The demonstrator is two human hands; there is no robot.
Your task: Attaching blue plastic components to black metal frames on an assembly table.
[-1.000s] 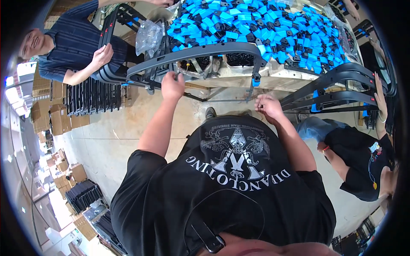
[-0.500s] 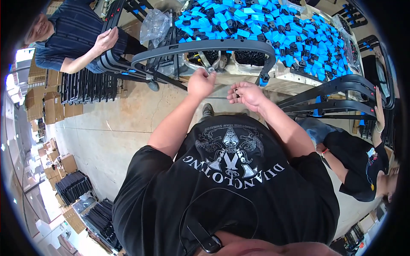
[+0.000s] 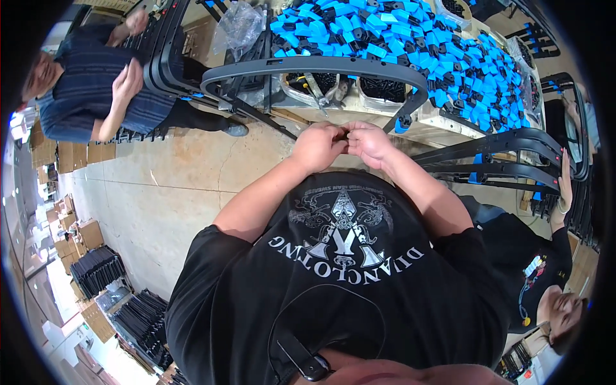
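Observation:
My left hand and my right hand meet in front of my shirt, fingertips touching. Both are closed in a pinch, and whatever lies between the fingers is hidden. Just beyond them stands a black curved frame, its rounded end arching over the bench edge. A blue-and-black plastic piece sits at its right end. Behind the bar, a metal hand tool rests across the rim of a bin, apart from my hands. A second bin holds many small black parts.
A big heap of blue and black plastic pieces covers the bench. More black frames stand at right beside a co-worker. Another person stands at left near stacked frames. A clear plastic bag lies at the bench's left; cartons stand farther left.
My hands have come together from apart; the left has moved away from the tool at the bin. The person at left has drawn their hand back from the frames.

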